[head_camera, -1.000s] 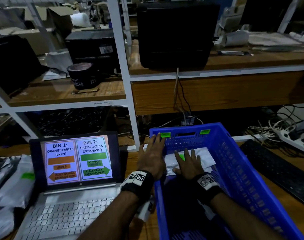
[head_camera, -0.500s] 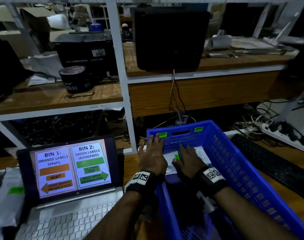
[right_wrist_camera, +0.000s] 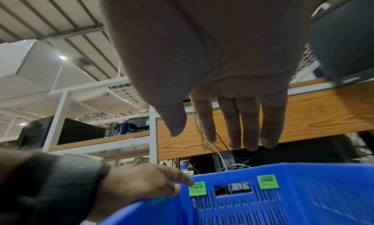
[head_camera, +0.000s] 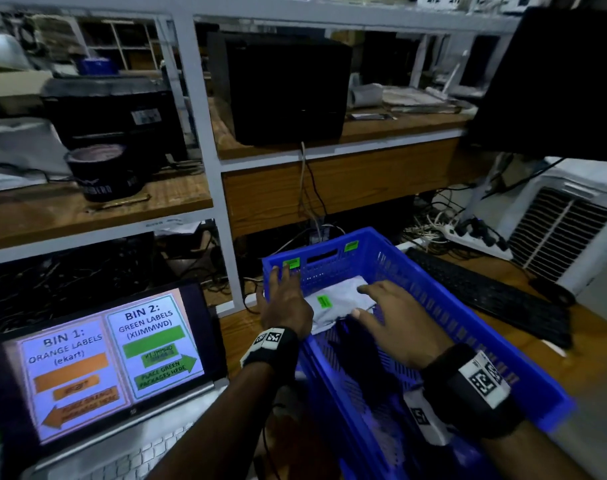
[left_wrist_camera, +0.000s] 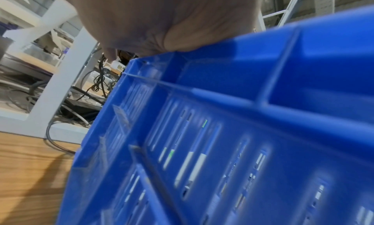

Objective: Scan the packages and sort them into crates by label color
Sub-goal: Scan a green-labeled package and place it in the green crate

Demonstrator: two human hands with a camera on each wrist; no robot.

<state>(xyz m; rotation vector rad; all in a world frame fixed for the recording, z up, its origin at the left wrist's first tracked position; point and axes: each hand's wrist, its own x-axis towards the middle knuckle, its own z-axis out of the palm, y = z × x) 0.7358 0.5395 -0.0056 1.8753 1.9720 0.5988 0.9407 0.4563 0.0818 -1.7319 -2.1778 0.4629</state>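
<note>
A white poly mailer (head_camera: 343,301) with a green label (head_camera: 323,301) lies flat inside the blue crate (head_camera: 468,327). Right hand (head_camera: 404,327) hovers above it, fingers straight, holding nothing. Left hand (head_camera: 285,303) rests flat on the crate's rim.

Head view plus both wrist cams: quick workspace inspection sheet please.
Surface: wooden table, partly bare.
Job's things: blue crate with green tags; white package, green label, inside it; laptop showing bin guide.
Clutter: black keyboard, black tub on shelf.
Grippers: left hand rests on crate rim; right hand open above package, holding nothing.
Cables: tangle and power strip behind crate.
Surroundings: white shelving, dim light.
</note>
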